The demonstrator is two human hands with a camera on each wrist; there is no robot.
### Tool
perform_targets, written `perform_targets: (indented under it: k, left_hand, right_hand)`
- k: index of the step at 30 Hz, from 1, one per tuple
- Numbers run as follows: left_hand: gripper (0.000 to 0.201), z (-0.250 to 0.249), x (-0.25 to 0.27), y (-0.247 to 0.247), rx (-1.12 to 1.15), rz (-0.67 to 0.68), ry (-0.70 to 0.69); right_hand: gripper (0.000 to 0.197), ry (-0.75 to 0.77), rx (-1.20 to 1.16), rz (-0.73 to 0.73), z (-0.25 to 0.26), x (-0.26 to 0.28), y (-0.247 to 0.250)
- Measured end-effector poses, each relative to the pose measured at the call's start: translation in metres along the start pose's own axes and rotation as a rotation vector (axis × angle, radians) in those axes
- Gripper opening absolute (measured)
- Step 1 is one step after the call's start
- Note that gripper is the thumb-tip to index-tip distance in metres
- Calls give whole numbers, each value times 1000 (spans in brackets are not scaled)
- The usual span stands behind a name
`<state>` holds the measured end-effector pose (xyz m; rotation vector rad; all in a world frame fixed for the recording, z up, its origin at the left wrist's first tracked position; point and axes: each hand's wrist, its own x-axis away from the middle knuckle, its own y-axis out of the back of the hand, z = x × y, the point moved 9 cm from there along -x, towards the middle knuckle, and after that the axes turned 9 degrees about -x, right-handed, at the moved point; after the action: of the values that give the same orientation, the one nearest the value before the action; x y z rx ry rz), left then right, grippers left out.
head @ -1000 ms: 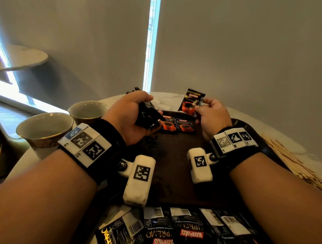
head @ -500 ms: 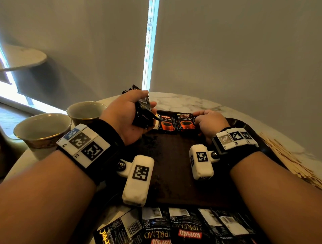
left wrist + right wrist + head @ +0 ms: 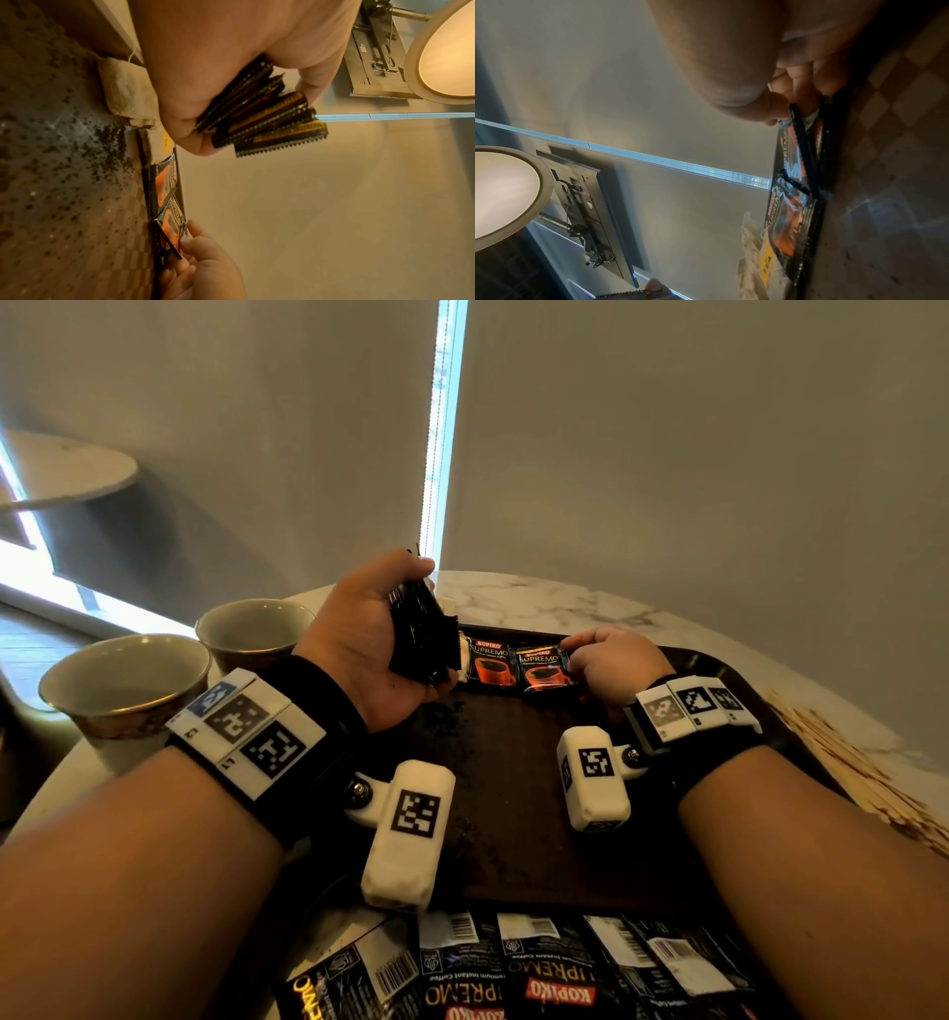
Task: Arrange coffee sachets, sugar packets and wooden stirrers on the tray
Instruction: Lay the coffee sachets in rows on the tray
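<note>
- Our left hand (image 3: 359, 639) grips a fanned stack of sachets (image 3: 422, 634) above the tray's (image 3: 513, 793) far left corner.
- Our right hand (image 3: 613, 662) pinches the right-hand sachet (image 3: 544, 669), touching a second sachet (image 3: 488, 662) along the tray's far edge.
- More sachets (image 3: 513, 968) line the tabletop's near edge; wooden stirrers (image 3: 862, 773) lie at its right edge.

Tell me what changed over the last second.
The right hand brought a coffee sachet down from the air and set it at the tray's far edge, right of the first sachet; it still pinches it. The left hand keeps gripping its bundle of sachets; cups unmoved.
</note>
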<state>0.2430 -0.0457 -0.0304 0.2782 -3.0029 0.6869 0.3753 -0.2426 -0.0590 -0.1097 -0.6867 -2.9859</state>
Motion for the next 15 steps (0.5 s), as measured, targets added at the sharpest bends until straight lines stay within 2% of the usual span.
perform_targets:
  k: [10, 15]
  left_hand:
    - [15, 4, -3, 3, 34, -10, 35]
    - [15, 4, -4, 2, 42, 0, 27]
  right_hand:
    - [14, 38, 29, -18, -1, -4, 1]
    - [21, 65, 47, 54, -1, -5, -6]
